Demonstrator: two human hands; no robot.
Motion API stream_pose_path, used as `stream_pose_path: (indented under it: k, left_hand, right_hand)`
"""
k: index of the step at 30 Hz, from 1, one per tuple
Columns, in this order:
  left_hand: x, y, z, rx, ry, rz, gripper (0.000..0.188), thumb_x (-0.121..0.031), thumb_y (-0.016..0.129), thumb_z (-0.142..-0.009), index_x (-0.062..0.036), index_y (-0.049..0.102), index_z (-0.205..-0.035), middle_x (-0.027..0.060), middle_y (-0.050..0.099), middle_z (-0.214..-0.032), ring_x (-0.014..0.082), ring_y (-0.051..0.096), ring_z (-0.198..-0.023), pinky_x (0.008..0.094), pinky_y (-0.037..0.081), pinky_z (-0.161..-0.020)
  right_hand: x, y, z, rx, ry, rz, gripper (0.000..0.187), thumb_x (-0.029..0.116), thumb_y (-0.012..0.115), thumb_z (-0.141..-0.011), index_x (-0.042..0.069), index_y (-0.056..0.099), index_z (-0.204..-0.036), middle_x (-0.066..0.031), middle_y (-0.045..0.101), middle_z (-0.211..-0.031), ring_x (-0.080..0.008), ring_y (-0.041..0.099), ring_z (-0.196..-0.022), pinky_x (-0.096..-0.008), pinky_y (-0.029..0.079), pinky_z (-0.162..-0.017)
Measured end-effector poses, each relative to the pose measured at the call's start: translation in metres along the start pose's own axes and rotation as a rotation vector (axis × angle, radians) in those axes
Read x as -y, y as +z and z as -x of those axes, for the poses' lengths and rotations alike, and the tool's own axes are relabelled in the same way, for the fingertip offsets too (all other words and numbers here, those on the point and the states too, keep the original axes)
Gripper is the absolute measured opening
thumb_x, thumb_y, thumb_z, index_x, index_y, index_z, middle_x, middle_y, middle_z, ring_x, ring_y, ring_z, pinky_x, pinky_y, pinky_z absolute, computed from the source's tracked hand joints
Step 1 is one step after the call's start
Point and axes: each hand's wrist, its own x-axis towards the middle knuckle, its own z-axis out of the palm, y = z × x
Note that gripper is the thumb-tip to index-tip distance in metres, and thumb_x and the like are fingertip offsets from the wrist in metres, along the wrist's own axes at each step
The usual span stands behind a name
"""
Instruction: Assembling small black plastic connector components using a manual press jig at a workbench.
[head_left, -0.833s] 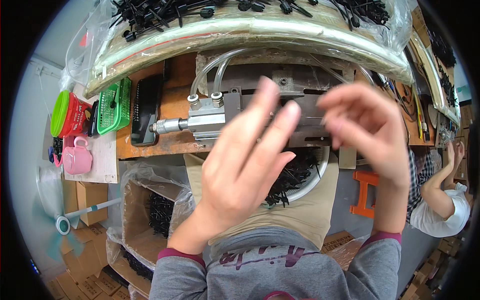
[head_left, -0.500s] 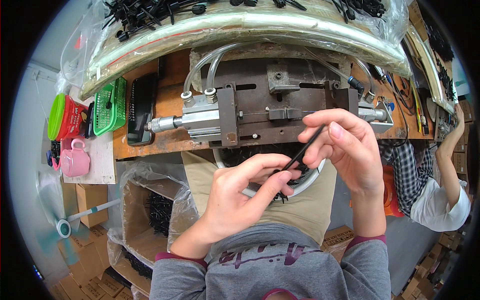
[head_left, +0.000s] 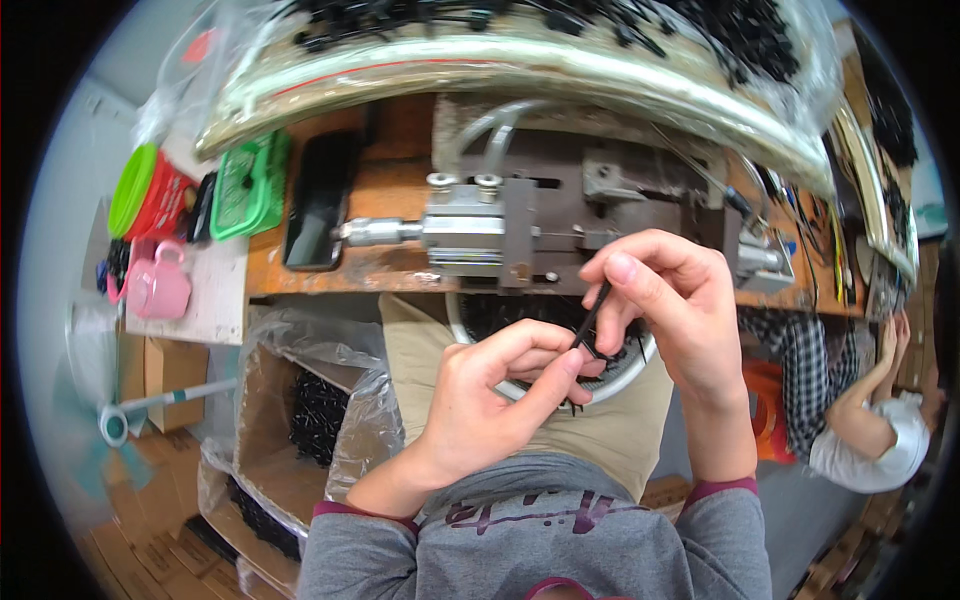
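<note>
A thin black plastic rod-shaped part [head_left: 591, 314] is held slantwise between my two hands, above my lap. My left hand [head_left: 500, 385] pinches its lower end between thumb and fingers; small black prongs show below the fingertips. At the upper end, the thumb and fingers of my right hand [head_left: 675, 305] close around the rod. Beneath the hands, a round white tub [head_left: 640, 362] sits between my legs, holding many similar black parts. Just beyond my hands stands a bench fixture [head_left: 519, 235] with a silver cylinder [head_left: 463, 233] on its left side.
Black parts [head_left: 745, 45] lie on a plastic-covered shelf [head_left: 480, 50] across the back. At left are a phone [head_left: 322, 200], a green basket [head_left: 245, 195], a red tub [head_left: 150, 195] and a pink cup [head_left: 160, 285]. A lined carton [head_left: 270, 400] stands lower left. Another person [head_left: 865, 440] is at right.
The view has shifted, so the bench appears further right. The rod is more upright, and my right fingers have come down closer to my left hand.
</note>
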Motion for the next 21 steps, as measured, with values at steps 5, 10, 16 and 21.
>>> stream_pose_path:
  k: [5, 10, 16, 21]
  left_hand:
    - [-0.013, -0.025, 0.020, -0.084, 0.120, -0.071, 0.013, 0.001, 0.060, -0.097, 0.0081, 0.065, -0.106, 0.0193, 0.076, -0.092, 0.0206, 0.076, -0.079, 0.0296, 0.060, -0.072]
    - [-0.014, -0.048, 0.053, -0.286, 0.174, 0.038, 0.007, 0.002, 0.060, -0.096, 0.0055, 0.066, -0.099, 0.0208, 0.074, -0.102, 0.0219, 0.075, -0.086, 0.0313, 0.059, -0.078]
    - [-0.022, -0.081, 0.068, -0.581, 0.602, -0.454, 0.015, 0.008, 0.074, -0.083, 0.0051, 0.070, -0.098, 0.0144, 0.059, -0.112, 0.0213, 0.072, -0.090, 0.0297, 0.060, -0.079]
    - [-0.014, -0.138, 0.072, -1.131, 0.637, -0.673, 0.007, 0.007, 0.074, -0.084, 0.0027, 0.071, -0.089, 0.0066, 0.066, -0.086, 0.0160, 0.067, -0.080, 0.0275, 0.052, -0.074]
  right_hand:
    - [0.003, 0.032, -0.035, -0.120, -0.336, 0.097, 0.019, 0.010, 0.057, -0.103, -0.005, 0.068, -0.101, -0.0100, 0.069, -0.086, -0.0094, 0.061, -0.058, -0.0204, 0.046, -0.055]
    - [0.033, 0.093, -0.097, -0.007, -0.729, 0.184, 0.022, 0.012, 0.060, -0.102, -0.005, 0.068, -0.114, -0.0135, 0.072, -0.096, -0.0110, 0.064, -0.065, -0.0211, 0.050, -0.060]
    - [0.087, 0.218, -0.209, 0.057, -1.136, 0.372, 0.028, 0.010, 0.065, -0.093, -0.009, 0.068, -0.113, -0.0224, 0.072, -0.095, -0.0280, 0.070, -0.092, -0.0367, 0.056, -0.079]
    - [0.097, 0.232, -0.202, -0.104, -1.214, 0.531, 0.035, 0.005, 0.060, -0.092, -0.007, 0.062, -0.125, -0.0235, 0.070, -0.107, -0.0285, 0.070, -0.093, -0.0350, 0.056, -0.077]
